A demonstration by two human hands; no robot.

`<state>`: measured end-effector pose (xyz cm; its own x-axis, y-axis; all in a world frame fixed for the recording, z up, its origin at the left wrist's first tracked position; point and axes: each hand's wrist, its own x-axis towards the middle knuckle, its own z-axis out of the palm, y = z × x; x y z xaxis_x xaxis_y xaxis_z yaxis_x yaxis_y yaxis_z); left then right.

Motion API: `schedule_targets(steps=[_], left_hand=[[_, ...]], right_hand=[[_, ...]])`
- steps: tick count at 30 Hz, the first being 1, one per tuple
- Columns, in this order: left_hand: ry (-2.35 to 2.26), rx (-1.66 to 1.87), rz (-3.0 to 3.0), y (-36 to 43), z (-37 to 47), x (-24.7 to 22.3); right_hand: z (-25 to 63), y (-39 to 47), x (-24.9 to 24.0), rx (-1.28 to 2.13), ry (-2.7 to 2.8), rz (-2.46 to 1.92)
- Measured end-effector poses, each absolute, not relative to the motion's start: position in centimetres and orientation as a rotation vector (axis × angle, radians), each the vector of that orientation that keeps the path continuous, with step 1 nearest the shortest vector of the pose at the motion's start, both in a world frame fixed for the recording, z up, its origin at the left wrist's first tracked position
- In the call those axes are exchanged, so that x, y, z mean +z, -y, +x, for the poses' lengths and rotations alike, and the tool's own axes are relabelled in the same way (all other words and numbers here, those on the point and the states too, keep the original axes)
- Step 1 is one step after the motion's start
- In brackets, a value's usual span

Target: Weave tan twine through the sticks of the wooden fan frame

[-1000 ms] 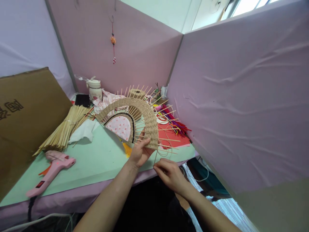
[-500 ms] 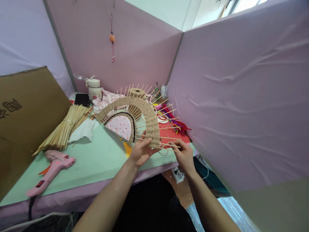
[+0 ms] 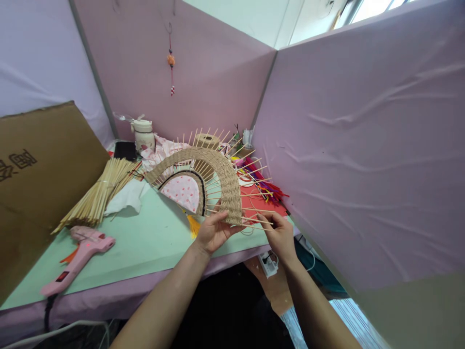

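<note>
A half-round woven straw fan (image 3: 230,186) with thin wooden sticks poking out of its outer edge is held up over the table. Its inner part is a white cloth panel with pink dots (image 3: 182,193), bordered by a black line. My left hand (image 3: 215,231) grips the lower right end of the woven band, thumb on top. Beside it, my right hand (image 3: 278,233) pinches the tips of the lowest sticks. A yellow tassel (image 3: 193,226) hangs below the fan.
On the green tabletop (image 3: 152,242) lie a pink glue gun (image 3: 82,257), a bundle of sticks (image 3: 96,196) and white tissue (image 3: 127,198). Behind stand a bottle (image 3: 144,135) and a tape roll (image 3: 207,140). Red sheets (image 3: 254,201) and colourful strands (image 3: 256,174) lie right; cardboard (image 3: 39,184) stands left.
The whole view has shifted slightly. Both hands keep their hold on the fan and its sticks, with hardly any movement.
</note>
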<state>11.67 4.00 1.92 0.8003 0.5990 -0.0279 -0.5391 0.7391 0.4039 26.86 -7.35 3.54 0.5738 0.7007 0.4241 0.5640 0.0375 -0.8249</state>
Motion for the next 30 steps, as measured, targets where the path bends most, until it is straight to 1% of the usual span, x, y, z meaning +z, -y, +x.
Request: schedule_targets(steps=[5, 13, 18, 22, 25, 30], left_hand=[[-0.169, 0.622, 0.414, -4.2, 11.7, 1.9], [-0.183, 0.615, 0.426, -4.3, 11.6, 2.0], [-0.181, 0.619, 0.447, -4.3, 11.6, 1.8], [-0.215, 0.625, 0.451, -4.3, 11.6, 1.8], [-0.182, 0.612, 0.462, -4.3, 11.5, 1.8], [-0.207, 0.608, 0.457, -4.2, 11.4, 1.9]], right_hand=[[28.1, 8.9, 4.8, 0.020, 1.269, -1.683], [28.1, 13.1, 9.5, -0.054, 1.727, -1.705], [26.6, 13.4, 10.2, -0.180, 1.741, -1.595], [26.3, 12.2, 9.5, -0.312, 1.549, -1.571], [27.1, 11.0, 8.0, -0.232, 1.327, -1.634], [28.2, 7.3, 5.1, 0.129, 1.110, -1.632]])
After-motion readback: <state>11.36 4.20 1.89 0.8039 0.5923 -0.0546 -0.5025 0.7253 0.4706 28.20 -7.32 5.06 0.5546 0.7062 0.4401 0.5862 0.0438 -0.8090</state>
